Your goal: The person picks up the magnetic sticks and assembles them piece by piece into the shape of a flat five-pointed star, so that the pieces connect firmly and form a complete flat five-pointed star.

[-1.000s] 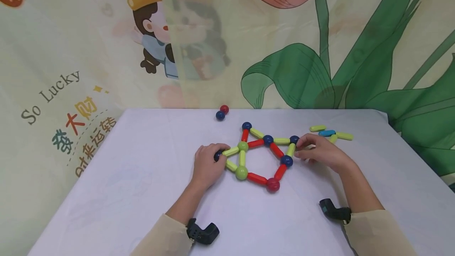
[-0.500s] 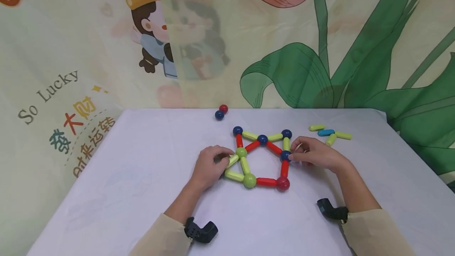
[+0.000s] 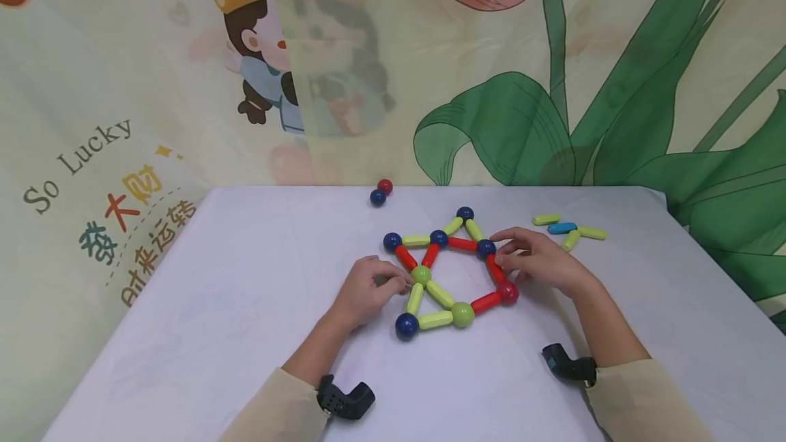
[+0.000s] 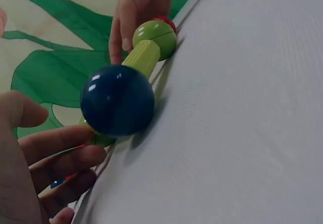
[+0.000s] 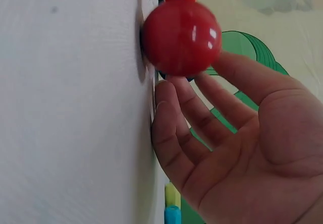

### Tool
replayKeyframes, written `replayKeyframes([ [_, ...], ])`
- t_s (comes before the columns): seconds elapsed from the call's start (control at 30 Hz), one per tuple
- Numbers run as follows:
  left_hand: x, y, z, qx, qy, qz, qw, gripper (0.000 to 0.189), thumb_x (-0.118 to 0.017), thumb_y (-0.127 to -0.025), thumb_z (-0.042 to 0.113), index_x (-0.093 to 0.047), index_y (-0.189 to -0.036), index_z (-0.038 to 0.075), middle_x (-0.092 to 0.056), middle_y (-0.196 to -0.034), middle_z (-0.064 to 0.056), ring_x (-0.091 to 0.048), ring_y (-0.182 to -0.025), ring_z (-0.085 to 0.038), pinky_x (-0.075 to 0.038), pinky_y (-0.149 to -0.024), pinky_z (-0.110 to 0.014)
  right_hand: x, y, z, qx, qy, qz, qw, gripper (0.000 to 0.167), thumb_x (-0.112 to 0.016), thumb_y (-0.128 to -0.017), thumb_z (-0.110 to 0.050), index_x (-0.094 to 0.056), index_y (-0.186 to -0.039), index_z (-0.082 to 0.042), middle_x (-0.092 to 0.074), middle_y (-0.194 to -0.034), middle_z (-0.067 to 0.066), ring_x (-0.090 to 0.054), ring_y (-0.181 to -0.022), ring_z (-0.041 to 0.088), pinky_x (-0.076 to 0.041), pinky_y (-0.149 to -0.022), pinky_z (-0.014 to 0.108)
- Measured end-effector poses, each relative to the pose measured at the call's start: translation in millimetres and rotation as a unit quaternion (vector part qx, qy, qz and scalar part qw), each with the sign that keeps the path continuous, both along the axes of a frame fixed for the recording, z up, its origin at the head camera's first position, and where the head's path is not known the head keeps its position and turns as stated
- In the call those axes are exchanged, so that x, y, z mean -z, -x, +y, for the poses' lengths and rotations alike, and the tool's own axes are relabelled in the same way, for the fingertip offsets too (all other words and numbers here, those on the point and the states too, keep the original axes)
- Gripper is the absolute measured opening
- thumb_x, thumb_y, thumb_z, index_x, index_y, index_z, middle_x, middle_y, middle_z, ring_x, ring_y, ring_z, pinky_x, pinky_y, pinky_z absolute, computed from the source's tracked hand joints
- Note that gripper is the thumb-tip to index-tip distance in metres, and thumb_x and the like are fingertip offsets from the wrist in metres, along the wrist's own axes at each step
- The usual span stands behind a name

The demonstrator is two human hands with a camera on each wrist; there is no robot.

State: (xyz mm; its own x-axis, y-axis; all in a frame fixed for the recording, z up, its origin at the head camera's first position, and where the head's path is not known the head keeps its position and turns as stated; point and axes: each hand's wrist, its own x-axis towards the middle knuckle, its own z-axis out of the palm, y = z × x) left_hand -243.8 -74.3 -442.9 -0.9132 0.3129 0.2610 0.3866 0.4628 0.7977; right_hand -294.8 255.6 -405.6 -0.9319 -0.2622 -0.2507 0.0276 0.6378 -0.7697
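Note:
A flat frame of magnetic rods and balls lies on the table, with red rods point(image 3: 462, 244) and light-green rods point(image 3: 439, 295) joined at blue, green and red balls. My left hand point(image 3: 370, 292) reaches its fingertips to the frame's left side, at the green ball point(image 3: 421, 275); its fingers are loosely extended. A blue corner ball point(image 4: 117, 101) is large in the left wrist view. At the other side, my right hand point(image 3: 540, 260) has its fingers loosely bent and its tips at a blue ball point(image 3: 486, 248) and red rod. The red ball point(image 5: 181, 37) stands before its palm.
Loose light-green rods point(image 3: 592, 232) and a blue rod point(image 3: 561, 228) lie at the back right. A loose red ball point(image 3: 385, 187) and blue ball point(image 3: 377, 197) sit near the table's back edge. Behind the white table point(image 3: 202, 360) hangs a printed cloth point(image 3: 344, 155).
The whole frame has turned counterclockwise on the table. Its left blue ball has come toward me, out from under my left hand, and the red ball has swung right. Both hands have shifted slightly.

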Motion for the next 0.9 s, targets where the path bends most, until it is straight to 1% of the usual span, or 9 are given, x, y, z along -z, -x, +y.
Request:
replayKeyframes([
  [0.13,-1.2,-2.3,2.8,0.016,0.013,0.000,0.9998,0.028,-0.056,-0.096,0.021,-0.083,-0.096,0.013,-0.079,-0.087,0.005,-0.067,-0.090,-0.012,-0.052,-0.092,-0.036,0.1,-1.7,-0.7,-0.018,0.012,-0.003,0.9998,0.059,-0.073,-0.094,-0.029,-0.052,-0.147,-0.013,-0.055,-0.143,0.021,-0.063,-0.118,0.035,-0.060,-0.085,0.036],
  [0.27,-1.5,-4.6,4.9,0.004,0.026,0.010,0.9996,0.027,-0.058,-0.096,0.023,-0.084,-0.096,0.014,-0.077,-0.088,0.006,-0.065,-0.090,-0.011,-0.054,-0.088,-0.031,-1.1,-2.8,-1.6,-0.033,0.013,0.000,0.9994,0.059,-0.073,-0.094,-0.031,-0.053,-0.147,-0.014,-0.051,-0.150,0.019,-0.059,-0.127,0.040,-0.059,-0.090,0.040],
  [0.37,-1.9,-5.1,6.0,-0.030,0.038,0.051,0.9975,0.022,-0.061,-0.093,0.019,-0.083,-0.095,0.014,-0.075,-0.086,0.007,-0.062,-0.087,-0.010,-0.053,-0.081,-0.029,-1.7,-2.6,-1.9,-0.034,0.013,-0.001,0.9993,0.059,-0.073,-0.094,-0.032,-0.053,-0.147,-0.014,-0.050,-0.150,0.019,-0.057,-0.129,0.041,-0.059,-0.091,0.041],
  [0.43,-2.3,-4.4,7.0,-0.067,0.037,0.088,0.9931,0.019,-0.063,-0.091,0.015,-0.082,-0.095,0.013,-0.074,-0.086,0.006,-0.060,-0.086,-0.012,-0.053,-0.078,-0.030,-2.1,-2.5,-2.0,-0.033,0.015,-0.003,0.9994,0.058,-0.073,-0.094,-0.031,-0.054,-0.146,-0.013,-0.050,-0.151,0.019,-0.056,-0.130,0.042,-0.059,-0.091,0.041],
  [0.57,-2.8,-2.0,7.9,-0.151,0.028,0.130,0.9795,0.020,-0.066,-0.088,0.009,-0.080,-0.102,0.012,-0.072,-0.101,-0.002,-0.061,-0.098,-0.021,-0.053,-0.087,-0.039,-2.7,-2.6,-1.6,-0.032,0.018,-0.005,0.9993,0.057,-0.073,-0.094,-0.031,-0.055,-0.145,-0.013,-0.050,-0.151,0.020,-0.055,-0.131,0.043,-0.058,-0.091,0.041],
  [0.63,-2.6,-0.7,8.3,-0.177,0.034,0.117,0.9767,0.027,-0.067,-0.088,0.011,-0.077,-0.113,0.012,-0.068,-0.118,-0.006,-0.060,-0.113,-0.026,-0.051,-0.097,-0.047,-2.9,-3.0,-1.1,-0.034,0.021,-0.004,0.9992,0.056,-0.073,-0.094,-0.030,-0.055,-0.145,-0.012,-0.050,-0.150,0.020,-0.055,-0.130,0.042,-0.058,-0.091,0.040],
  [0.73,-0.8,1.1,8.5,-0.187,0.058,0.072,0.9781,0.040,-0.066,-0.090,0.018,-0.069,-0.130,0.014,-0.058,-0.141,-0.012,-0.051,-0.134,-0.034,-0.042,-0.111,-0.058,-2.9,-3.8,-0.4,-0.040,0.027,-0.004,0.9988,0.055,-0.073,-0.094,-0.029,-0.056,-0.144,-0.012,-0.050,-0.150,0.020,-0.056,-0.130,0.041,-0.058,-0.090,0.039],
  [0.83,0.9,2.0,8.9,-0.181,0.085,0.034,0.9793,0.048,-0.065,-0.094,0.025,-0.062,-0.140,0.014,-0.053,-0.149,-0.013,-0.047,-0.141,-0.036,-0.035,-0.117,-0.060,-2.8,-4.4,-0.1,-0.049,0.035,-0.007,0.9982,0.055,-0.073,-0.094,-0.028,-0.056,-0.144,-0.012,-0.050,-0.150,0.020,-0.056,-0.130,0.041,-0.059,-0.089,0.039],
  [0.9,1.7,2.7,9.4,-0.175,0.097,0.027,0.9794,0.048,-0.063,-0.096,0.028,-0.061,-0.141,0.013,-0.054,-0.148,-0.013,-0.049,-0.140,-0.035,-0.034,-0.118,-0.060,-2.9,-4.3,0.3,-0.053,0.037,-0.008,0.9979,0.056,-0.074,-0.093,-0.028,-0.056,-0.144,-0.012,-0.049,-0.151,0.020,-0.055,-0.131,0.041,-0.059,-0.089,0.039],
])
